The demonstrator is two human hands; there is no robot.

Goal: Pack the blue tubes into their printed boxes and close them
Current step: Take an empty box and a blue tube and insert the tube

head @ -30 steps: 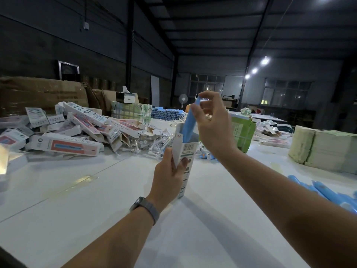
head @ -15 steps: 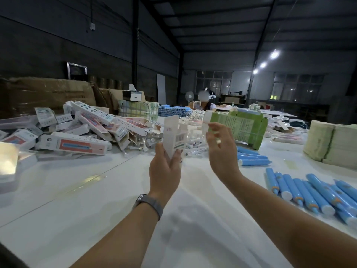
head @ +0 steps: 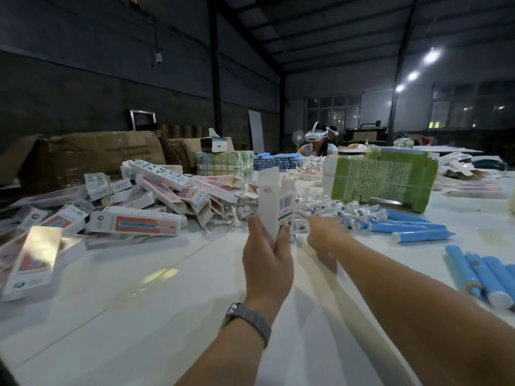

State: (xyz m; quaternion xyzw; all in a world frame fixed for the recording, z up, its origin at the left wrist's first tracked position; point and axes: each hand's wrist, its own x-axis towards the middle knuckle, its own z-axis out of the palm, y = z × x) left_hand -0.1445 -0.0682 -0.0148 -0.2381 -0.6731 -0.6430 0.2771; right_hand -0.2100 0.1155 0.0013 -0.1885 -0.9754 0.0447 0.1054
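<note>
My left hand [head: 267, 254] holds a white printed box [head: 276, 201] upright above the table, its top flap standing open. No tube shows above the box's rim. My right hand [head: 324, 236] is blurred, low over the table just right of the box, near a heap of small clear-wrapped pieces [head: 334, 207]; whether it holds anything cannot be seen. Loose blue tubes [head: 418, 229] lie on the table to the right, and more blue tubes [head: 485, 274] lie at the right edge.
A pile of printed boxes [head: 133, 218] covers the left of the white table [head: 139, 302]. A green bundle of flat cartons [head: 381, 179] stands behind the tubes. Stacked blue tubes [head: 276, 160], cardboard cartons [head: 97, 154] and a person wearing a headset [head: 316, 143] are at the back.
The blue tube my right hand was pushing into the box is no longer visible above it. My right hand let go and dropped toward the clear-wrapped pieces on the table.
</note>
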